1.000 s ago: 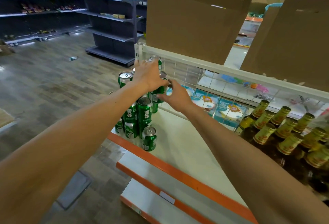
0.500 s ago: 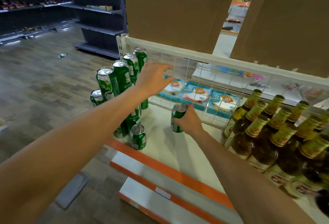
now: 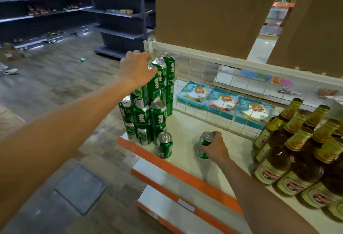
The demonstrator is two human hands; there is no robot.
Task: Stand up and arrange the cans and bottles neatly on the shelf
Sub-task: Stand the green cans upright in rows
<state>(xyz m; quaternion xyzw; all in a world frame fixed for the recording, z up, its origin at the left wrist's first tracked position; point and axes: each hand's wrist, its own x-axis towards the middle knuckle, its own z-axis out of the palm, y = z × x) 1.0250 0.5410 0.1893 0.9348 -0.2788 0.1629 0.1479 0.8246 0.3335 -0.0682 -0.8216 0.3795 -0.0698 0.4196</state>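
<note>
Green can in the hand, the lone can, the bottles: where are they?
held green can (image 3: 204, 142), head view, side below rim.
lone short can (image 3: 164, 146), head view, side.
brown bottles (image 3: 282, 157), head view, one bottle's shoulder.

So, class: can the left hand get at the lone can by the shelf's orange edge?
Probably yes. The left hand is up at the top of the stack, and the lone can stands low in front of it, its top uncovered.

Left hand (image 3: 136, 68) sits over the top cans of the green can stack (image 3: 148, 115) at the shelf's (image 3: 185, 128) left end, grip unclear. Right hand (image 3: 216, 148) grips a single green can (image 3: 205, 145) standing on the shelf, between the stack and the brown bottles (image 3: 297, 150).
</note>
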